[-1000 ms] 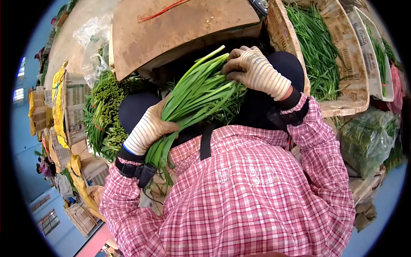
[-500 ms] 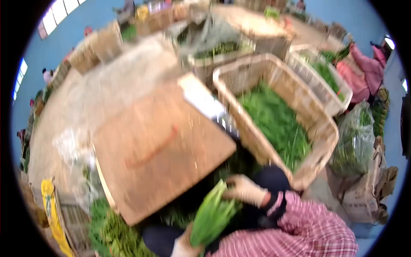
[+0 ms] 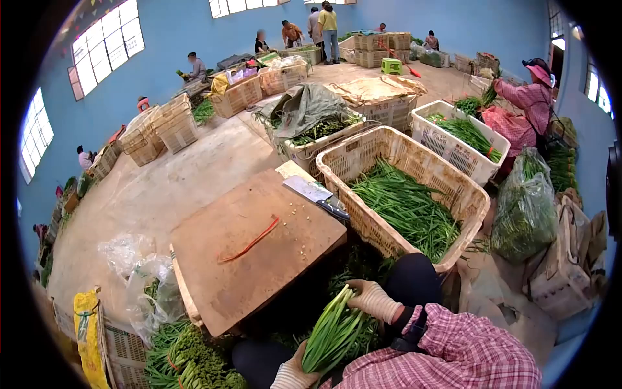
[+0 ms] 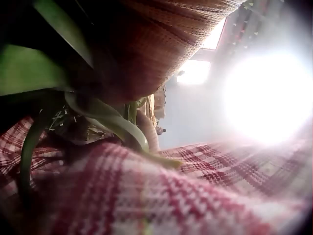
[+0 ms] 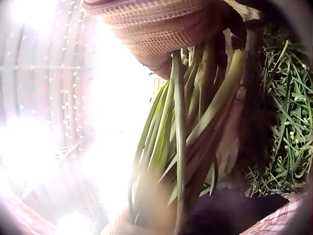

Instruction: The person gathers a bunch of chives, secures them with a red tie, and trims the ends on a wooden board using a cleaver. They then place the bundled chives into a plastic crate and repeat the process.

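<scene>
A bunch of long, flat green leaves with pale stem ends, like garlic chives (image 3: 332, 337), lies across the person's lap. My gloved left hand (image 3: 293, 374) grips its leafy part, thumb over the leaves. At the pale upper end, my gloved right hand (image 3: 374, 301) has its fingers curled on the stems. The right wrist view shows those stems (image 5: 183, 117) fanning down from under the glove. In the left wrist view, broad leaves (image 4: 32, 73) hang beside the left glove (image 4: 161, 44), over the checked shirt.
A brown board (image 3: 253, 249) ahead bears a red strip (image 3: 251, 240) and a cleaver (image 3: 310, 190). Right of it stands a crate (image 3: 476, 223) of loose greens; a plastic bag (image 3: 525, 214) of greens is farther right. Tied bundles (image 3: 188, 360) lie left. Other people are in the background.
The head view has swung up, from the lap to the wider room, so the hands now appear lower. Both hands stay on the bunch, which is turned more upright in view.
</scene>
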`<state>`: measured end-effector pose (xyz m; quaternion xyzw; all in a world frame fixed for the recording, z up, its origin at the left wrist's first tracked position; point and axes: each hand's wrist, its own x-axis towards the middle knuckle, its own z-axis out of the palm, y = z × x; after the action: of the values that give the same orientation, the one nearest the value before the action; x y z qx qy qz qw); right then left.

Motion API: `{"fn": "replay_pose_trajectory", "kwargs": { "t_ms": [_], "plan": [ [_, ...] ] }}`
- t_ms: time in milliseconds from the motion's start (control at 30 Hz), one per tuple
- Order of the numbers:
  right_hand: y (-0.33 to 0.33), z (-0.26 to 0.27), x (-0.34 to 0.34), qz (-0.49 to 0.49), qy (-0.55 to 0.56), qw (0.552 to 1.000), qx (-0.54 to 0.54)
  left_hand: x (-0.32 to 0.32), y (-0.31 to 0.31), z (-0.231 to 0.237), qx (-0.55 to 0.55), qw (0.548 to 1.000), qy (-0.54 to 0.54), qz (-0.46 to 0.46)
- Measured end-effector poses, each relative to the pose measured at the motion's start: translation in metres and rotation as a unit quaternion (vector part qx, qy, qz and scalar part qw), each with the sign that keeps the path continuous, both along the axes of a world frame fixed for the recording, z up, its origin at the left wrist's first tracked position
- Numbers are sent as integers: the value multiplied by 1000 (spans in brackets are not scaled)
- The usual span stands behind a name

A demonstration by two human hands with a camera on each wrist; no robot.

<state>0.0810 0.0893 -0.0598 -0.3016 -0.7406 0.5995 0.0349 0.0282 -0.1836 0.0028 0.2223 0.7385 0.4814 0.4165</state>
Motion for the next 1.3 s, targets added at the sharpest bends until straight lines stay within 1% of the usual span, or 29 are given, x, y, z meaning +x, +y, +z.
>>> {"fn": "replay_pose_trajectory", "kwargs": {
  "t_ms": [67, 133, 167, 233, 267, 300, 367, 400, 433, 467, 500, 533, 567, 600, 633, 667, 700, 767, 800, 833, 867, 900, 967, 1033, 1100, 1167, 1200, 1233, 1300],
  "plan": [
    [-8, -1, -2, 25, -14, 999, 19, 10, -12, -2, 4, 1000, 11, 9],
    [-18, 3, -1, 83, -32, 990, 112, 16, -28, -10, 18, 1000, 19, 11],
    [-24, 14, -1, 93, -43, 991, 89, 21, -32, -8, 17, 1000, 19, 12],
    [-32, 10, -2, 99, -36, 984, 142, 29, -37, -1, 1, 999, 25, 32],
    [-33, 10, -3, 99, -26, 984, 147, 34, -36, 4, -10, 998, -19, 61],
    [-36, 10, -3, 100, -19, 984, 147, 33, -38, -1, -15, 998, -22, 63],
    [-40, 8, -6, 81, 33, 981, 172, 30, -45, -22, -57, 992, 112, 28],
    [-40, 21, -7, 100, 27, 979, 177, 33, -43, -10, -45, 993, 107, 30],
    [-38, 15, -11, 89, 53, 974, 201, 31, -33, 6, -39, 994, 93, 37],
    [-38, 23, -13, 94, 46, 973, 205, 28, -36, -1, -8, 995, 91, 39],
    [-38, 31, -20, 106, 49, 969, 218, 27, -34, 0, 1, 992, 122, 43],
    [-38, 35, -21, 118, 12, 968, 220, 24, -35, -3, 1, 990, 137, 43],
    [-30, 15, -30, 143, -4, 956, 258, 20, -37, -2, -11, 997, 73, 36],
    [-27, 18, -37, 180, -32, 942, 282, 18, -35, 1, -16, 998, -8, 61],
    [-32, 27, -37, 158, -51, 930, 328, 17, -39, 1, 14, 987, -128, 100],
    [-26, 22, -43, 148, -50, 910, 384, 14, -42, -1, 19, 976, -177, 123],
    [-15, 21, -47, 133, 0, 902, 412, 13, -48, -3, 23, 963, -224, 146],
    [20, 25, -54, 122, -16, 898, 424, 10, -57, -2, 32, 946, -270, 178],
    [33, 31, -53, 81, -28, 888, 452, 15, -57, -5, 74, 921, -301, 235],
    [49, 29, -55, 65, -80, 822, 560, 15, -59, 0, 74, 920, -296, 246],
    [54, 36, -49, 121, -173, 788, 579, 11, -60, 6, 78, 905, -343, 240],
    [44, 51, -41, 165, -185, 786, 566, 9, -61, 9, 81, 887, -391, 230],
    [15, 54, -34, 143, 29, 829, 540, 8, -58, 3, 91, 893, -376, 229],
    [-39, 68, -36, 155, 79, 899, 401, 10, -56, -5, 79, 912, -326, 234],
    [-81, 64, -39, 158, 1, 885, 438, 11, -55, -16, 68, 920, -314, 226],
    [-86, 48, -46, 154, 6, 920, 361, 17, -52, -24, 88, 925, -259, 264],
    [-81, 39, -49, 146, 54, 944, 290, 12, -62, -21, 60, 926, -297, 225],
    [-73, 35, -51, 122, 57, 957, 256, 12, -64, -17, 63, 926, -298, 225],
    [-55, 37, -56, 72, 87, 962, 249, 11, -67, -6, 73, 900, -357, 238]
  ]
}}
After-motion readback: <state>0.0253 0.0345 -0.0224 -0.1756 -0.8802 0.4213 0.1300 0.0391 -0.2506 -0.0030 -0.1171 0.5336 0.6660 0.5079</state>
